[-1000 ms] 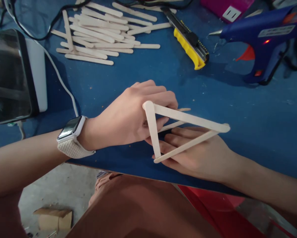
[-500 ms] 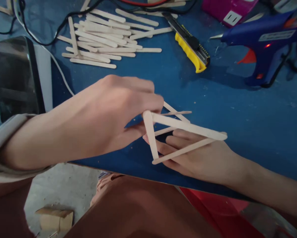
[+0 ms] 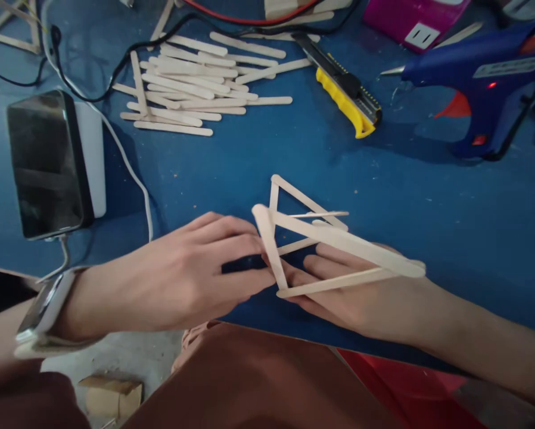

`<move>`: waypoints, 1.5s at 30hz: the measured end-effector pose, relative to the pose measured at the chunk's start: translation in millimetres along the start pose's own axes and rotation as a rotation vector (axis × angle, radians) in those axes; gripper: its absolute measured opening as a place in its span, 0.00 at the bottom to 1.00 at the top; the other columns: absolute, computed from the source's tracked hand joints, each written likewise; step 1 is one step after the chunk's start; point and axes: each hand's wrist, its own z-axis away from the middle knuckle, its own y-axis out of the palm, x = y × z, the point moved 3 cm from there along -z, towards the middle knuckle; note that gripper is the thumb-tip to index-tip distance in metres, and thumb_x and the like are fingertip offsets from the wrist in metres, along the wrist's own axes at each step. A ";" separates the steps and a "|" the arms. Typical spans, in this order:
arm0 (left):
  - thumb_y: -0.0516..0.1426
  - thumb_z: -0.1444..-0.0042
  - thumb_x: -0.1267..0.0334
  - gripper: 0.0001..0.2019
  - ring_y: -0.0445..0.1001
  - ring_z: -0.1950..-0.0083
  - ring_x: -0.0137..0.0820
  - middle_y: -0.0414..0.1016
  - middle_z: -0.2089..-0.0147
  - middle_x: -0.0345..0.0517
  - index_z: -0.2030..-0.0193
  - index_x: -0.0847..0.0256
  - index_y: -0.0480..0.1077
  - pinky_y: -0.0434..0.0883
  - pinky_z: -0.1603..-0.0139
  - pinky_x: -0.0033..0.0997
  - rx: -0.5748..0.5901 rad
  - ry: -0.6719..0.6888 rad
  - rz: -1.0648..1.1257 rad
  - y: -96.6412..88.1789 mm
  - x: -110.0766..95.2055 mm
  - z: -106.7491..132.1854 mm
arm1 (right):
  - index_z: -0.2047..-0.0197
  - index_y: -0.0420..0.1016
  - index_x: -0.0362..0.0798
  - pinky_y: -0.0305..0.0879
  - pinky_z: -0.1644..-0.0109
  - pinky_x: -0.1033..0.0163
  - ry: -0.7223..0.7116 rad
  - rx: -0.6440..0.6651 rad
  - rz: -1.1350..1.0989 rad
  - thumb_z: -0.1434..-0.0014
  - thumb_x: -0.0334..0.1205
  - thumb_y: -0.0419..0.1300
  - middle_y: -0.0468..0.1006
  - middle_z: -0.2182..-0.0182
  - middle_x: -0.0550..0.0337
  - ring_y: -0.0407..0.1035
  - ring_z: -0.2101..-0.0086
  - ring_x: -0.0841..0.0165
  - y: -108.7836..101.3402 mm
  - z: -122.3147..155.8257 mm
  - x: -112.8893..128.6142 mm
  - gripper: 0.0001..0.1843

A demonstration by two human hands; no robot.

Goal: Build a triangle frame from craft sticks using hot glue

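A frame of glued popsicle sticks (image 3: 348, 239), made of triangles joined by a cross stick, sits tilted between my hands above the blue table. My left hand (image 3: 178, 274), a watch on its wrist, reaches in from the left; its thumb and fingers close on the frame's left side, with the fingertips partly hidden behind the stick there. From the right comes my right hand (image 3: 366, 304), its fingers passing under and inside the frame and supporting it. Sticks cover part of those fingers.
Loose popsicle sticks (image 3: 191, 83) lie piled at the back. Beyond my right hand are a yellow utility knife (image 3: 343, 89) and a blue glue gun (image 3: 473, 83) with its red light on. A black phone-like device (image 3: 48, 167) with a white cable (image 3: 128, 167) lies at left.
My left hand has moved down and left from the frame's upper corner to its lower left side. The far triangle's corner is now uncovered. The view has shifted slightly.
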 end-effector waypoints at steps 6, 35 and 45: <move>0.58 0.12 0.65 0.18 0.80 0.19 0.51 0.83 0.21 0.57 0.21 0.57 0.74 0.81 0.26 0.55 0.002 -0.029 -0.059 19.8 -8.8 17.8 | 0.33 0.90 0.44 0.63 0.62 0.52 0.069 -0.025 -0.046 0.08 0.38 0.52 0.73 0.74 0.65 0.69 0.71 0.63 -3.5 -3.1 -4.7 0.23; 0.51 0.08 0.58 0.21 0.78 0.18 0.50 0.86 0.22 0.49 0.20 0.58 0.77 0.73 0.19 0.55 -0.029 -0.160 -0.257 40.9 -26.0 17.7 | 0.39 0.91 0.48 0.78 0.62 0.55 0.254 -0.049 -0.366 0.09 0.55 0.60 0.97 0.52 0.55 0.89 0.64 0.61 -7.5 -2.2 -9.5 0.23; 0.54 0.09 0.58 0.22 0.77 0.16 0.51 0.83 0.19 0.51 0.18 0.59 0.77 0.74 0.17 0.56 -0.040 -0.177 -0.228 44.0 -26.8 20.5 | 0.46 0.92 0.47 0.85 0.58 0.55 0.302 -0.106 -0.392 0.10 0.61 0.60 0.97 0.52 0.52 0.92 0.60 0.60 -10.0 -9.1 -6.9 0.28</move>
